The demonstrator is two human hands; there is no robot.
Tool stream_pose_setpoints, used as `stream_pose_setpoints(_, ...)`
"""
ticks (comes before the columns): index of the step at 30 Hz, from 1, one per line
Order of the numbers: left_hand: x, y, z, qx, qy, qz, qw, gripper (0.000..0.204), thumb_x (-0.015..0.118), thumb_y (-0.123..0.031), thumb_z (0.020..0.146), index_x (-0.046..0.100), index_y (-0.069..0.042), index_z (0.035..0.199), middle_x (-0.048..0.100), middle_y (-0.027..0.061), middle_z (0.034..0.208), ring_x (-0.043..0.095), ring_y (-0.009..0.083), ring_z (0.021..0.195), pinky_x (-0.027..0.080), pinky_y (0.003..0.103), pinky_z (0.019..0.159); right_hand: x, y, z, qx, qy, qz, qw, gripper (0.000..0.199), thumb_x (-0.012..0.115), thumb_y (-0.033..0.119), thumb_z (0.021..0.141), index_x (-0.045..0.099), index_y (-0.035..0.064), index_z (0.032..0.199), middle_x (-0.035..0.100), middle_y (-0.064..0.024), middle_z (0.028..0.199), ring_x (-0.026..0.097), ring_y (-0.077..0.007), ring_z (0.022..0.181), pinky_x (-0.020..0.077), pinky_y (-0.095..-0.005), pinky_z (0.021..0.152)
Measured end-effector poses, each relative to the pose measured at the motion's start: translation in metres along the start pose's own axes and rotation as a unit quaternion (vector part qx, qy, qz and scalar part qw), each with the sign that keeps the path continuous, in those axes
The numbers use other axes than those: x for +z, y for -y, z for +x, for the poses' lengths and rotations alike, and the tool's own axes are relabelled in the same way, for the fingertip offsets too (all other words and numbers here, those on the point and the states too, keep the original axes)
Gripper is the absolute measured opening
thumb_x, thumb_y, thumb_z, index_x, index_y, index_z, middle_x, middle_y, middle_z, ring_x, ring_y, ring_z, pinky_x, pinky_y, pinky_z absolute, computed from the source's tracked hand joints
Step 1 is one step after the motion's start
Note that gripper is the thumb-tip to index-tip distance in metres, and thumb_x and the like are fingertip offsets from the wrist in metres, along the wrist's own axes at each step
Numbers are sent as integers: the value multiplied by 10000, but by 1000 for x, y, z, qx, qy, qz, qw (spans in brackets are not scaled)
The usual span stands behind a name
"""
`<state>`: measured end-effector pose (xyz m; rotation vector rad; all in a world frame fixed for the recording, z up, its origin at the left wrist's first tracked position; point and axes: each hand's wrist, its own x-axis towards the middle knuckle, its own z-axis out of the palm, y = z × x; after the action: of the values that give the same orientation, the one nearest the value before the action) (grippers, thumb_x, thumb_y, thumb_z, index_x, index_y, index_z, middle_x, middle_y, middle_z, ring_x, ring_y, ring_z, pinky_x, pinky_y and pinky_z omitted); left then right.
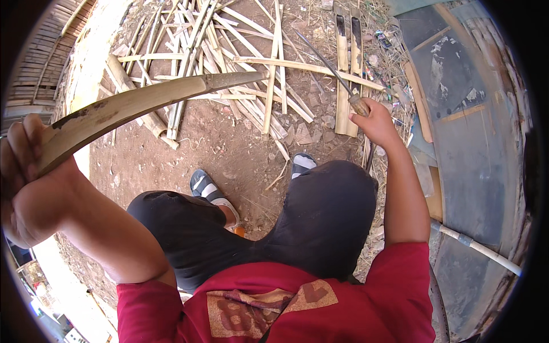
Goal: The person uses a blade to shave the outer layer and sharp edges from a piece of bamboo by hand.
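Near on the left, the left hand [28, 183] is wrapped tight around one end of a long bamboo strip [137, 103] that reaches out over the dirt. Farther right, the right hand [374, 120] grips a knife [329, 66] by its handle. Beyond lies a pile of split bamboo [229, 51].

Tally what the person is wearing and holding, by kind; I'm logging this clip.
Bamboo strip, in left hand: 1
Long knife, in right hand: 1
Sandals: 2
Total: 4
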<state>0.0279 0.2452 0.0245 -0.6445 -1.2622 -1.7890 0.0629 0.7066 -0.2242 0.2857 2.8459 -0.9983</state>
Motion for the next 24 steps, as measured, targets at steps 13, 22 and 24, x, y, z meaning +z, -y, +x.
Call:
stream_pose_setpoints(13, 130, 100, -30, -162, 74, -65, 982, 230, 447, -199, 865, 398, -142, 648, 255, 5, 588, 247, 147, 513, 256, 297, 522, 71, -106, -77, 166, -41, 193, 966, 426, 743, 270, 850, 644, -46, 1118, 703, -173, 950, 672, -249, 863, 511, -355, 802)
stream_pose_setpoints(22, 149, 126, -17, -123, 2, 54, 991, 313, 301, -146, 923, 545, 35, 850, 487, 161, 770, 430, 220, 593, 469, 380, 573, 84, -97, -38, 146, -90, 212, 962, 302, 736, 233, 867, 654, -6, 1032, 639, -49, 749, 564, -140, 664, 472, -326, 647)
stream_pose_setpoints(24, 154, 136, -16, -97, -30, 118, 988, 368, 262, -108, 941, 556, 109, 979, 548, 233, 903, 510, 267, 660, 555, 433, 664, 92, -99, -30, 113, -104, 210, 966, 288, 735, 220, 866, 650, -10, 1017, 650, -56, 772, 575, -141, 686, 480, -323, 666)
